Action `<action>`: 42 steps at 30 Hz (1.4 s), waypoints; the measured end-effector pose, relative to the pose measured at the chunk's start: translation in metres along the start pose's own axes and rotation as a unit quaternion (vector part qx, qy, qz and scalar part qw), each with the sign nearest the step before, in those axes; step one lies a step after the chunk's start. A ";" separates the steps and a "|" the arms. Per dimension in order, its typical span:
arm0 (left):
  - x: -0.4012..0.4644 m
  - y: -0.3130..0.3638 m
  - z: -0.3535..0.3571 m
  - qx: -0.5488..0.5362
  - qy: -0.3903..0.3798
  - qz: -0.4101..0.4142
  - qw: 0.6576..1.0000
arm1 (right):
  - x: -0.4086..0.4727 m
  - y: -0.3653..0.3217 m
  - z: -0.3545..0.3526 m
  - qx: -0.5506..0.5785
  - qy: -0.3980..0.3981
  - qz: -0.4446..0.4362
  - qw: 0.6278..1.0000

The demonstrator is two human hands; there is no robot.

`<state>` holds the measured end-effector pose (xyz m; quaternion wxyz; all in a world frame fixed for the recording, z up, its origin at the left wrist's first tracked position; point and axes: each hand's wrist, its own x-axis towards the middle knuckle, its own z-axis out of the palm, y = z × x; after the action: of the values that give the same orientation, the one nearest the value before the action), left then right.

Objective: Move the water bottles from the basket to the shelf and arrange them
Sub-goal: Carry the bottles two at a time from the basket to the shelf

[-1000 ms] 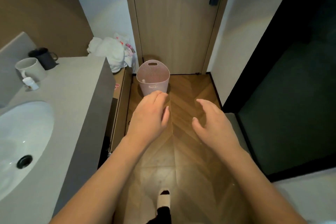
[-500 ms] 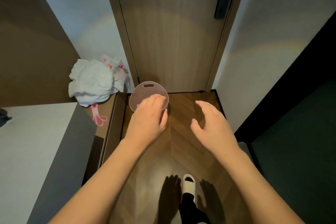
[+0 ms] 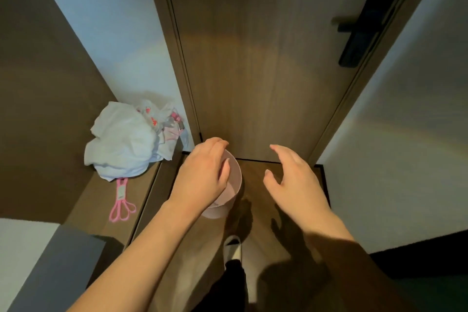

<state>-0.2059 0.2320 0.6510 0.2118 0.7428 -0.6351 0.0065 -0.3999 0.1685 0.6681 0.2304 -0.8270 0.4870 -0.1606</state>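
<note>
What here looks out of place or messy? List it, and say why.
On the low wooden ledge left of the door, a crumpled heap of white cloth and plastic bags sits loose, with pink scissors lying beside it. The pink basket stands upright on the floor; nothing looks spilled.

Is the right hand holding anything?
No, the right hand hovers open beside the basket, fingers spread and empty.

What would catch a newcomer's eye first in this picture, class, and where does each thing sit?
First, the two bare hands stretched forward in the middle: the left hand reaches over the mouth of the pink basket on the wooden floor, and the right hand hovers open beside it. Next, the crumpled white bag on the low ledge at the left, with pink scissors lying in front of it. Behind stands the closed wooden door.
</note>
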 end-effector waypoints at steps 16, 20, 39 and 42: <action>0.220 -0.138 0.064 -0.056 0.020 -0.193 0.979 | 0.316 -0.011 0.054 -0.049 -0.137 -0.111 0.983; 0.221 -0.163 0.071 -0.035 0.038 -0.281 0.958 | 0.375 -0.027 0.086 -0.033 -0.236 -0.180 0.954; 0.143 -0.311 0.322 -0.117 -0.044 -0.657 0.743 | 0.494 0.032 0.444 -0.168 -0.449 -0.429 0.766; 0.115 -0.354 0.427 -0.139 -0.065 -0.674 0.722 | 0.485 0.080 0.555 -0.190 -0.452 -0.423 0.762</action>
<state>0.0407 0.0230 0.1856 0.2192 0.9357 0.0273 -0.2751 0.0434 -0.1667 0.1780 0.1708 -0.9524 -0.0526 0.2468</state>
